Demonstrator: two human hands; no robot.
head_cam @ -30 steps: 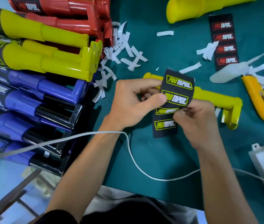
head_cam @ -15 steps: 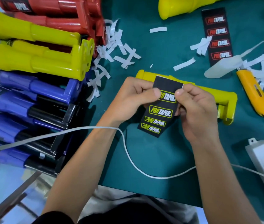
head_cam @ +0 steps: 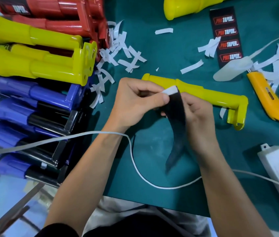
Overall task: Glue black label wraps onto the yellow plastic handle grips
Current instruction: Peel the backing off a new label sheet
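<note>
Well, mid-frame on the worktop [head_cam: 237,142], the yellow handle grip [head_cam: 208,95] lies behind my hands. My left hand [head_cam: 135,103] and right hand [head_cam: 199,115] pinch the black label wrap [head_cam: 178,120] by its white backing tab [head_cam: 170,91]; the limp tail may stick to itself.

A dark teal table [head_cam: 178,48] spreads beneath and beyond the left hand [head_cam: 132,103] and right hand [head_cam: 198,115]. Down and left of the left hand, past the table's edge, pale blue floor [head_cam: 7,194] shows, crossed by blurred metal bars [head_cam: 14,209]. Light is even and the shadows are soft.
</note>
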